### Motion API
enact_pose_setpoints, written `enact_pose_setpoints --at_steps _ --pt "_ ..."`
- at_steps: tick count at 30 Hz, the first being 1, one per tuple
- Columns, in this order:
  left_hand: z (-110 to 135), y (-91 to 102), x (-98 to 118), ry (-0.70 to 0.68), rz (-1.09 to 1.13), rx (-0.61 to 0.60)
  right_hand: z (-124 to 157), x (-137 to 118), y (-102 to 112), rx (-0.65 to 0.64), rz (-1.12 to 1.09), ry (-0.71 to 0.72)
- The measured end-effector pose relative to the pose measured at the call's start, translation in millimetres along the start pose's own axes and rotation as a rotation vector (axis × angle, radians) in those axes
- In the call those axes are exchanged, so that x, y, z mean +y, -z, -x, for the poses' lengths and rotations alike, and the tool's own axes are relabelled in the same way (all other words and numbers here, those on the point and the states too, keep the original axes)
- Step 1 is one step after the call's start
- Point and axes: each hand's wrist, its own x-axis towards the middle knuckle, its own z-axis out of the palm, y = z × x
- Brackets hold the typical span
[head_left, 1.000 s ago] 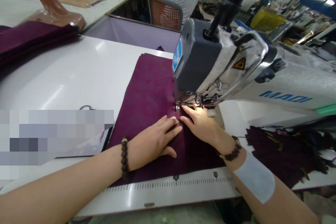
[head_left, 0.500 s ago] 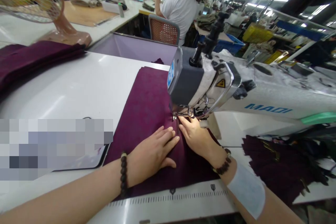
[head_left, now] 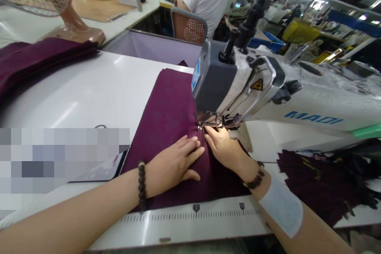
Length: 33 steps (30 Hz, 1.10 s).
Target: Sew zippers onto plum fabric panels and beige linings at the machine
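Note:
A dark purple fabric piece (head_left: 168,115) lies flat on the white sewing table and runs under the head of a white and grey sewing machine (head_left: 238,83). My left hand (head_left: 174,162) lies flat on the fabric with its fingers stretched out, just left of the needle area. My right hand (head_left: 222,147) also rests open on the fabric, fingertips right beside the presser foot (head_left: 204,123). The two hands almost touch. Both wrists wear dark bead bracelets, and a white patch is on my right forearm.
A stack of purple fabric (head_left: 38,57) lies at the far left beside a fan base (head_left: 74,31). More dark pieces (head_left: 321,182) are heaped right of the machine. A ruler strip (head_left: 193,214) runs along the table's front edge. A person in white (head_left: 208,0) sits behind.
Both hands have stayed flat on the fabric by the presser foot. Only the view shifted slightly, and the person behind lowered a raised arm.

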Motion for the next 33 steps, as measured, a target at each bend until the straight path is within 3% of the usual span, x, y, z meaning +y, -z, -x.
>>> enact_pose_setpoints --at_steps 15,33 --pt "-9 2.3 -11 -0.002 -0.028 -0.025 -13 17 -9 -0.029 0.021 0.064" --pt "-24 5.6 -31 0.043 -0.017 -0.122 -28 22 -18 -0.124 0.329 0.055"
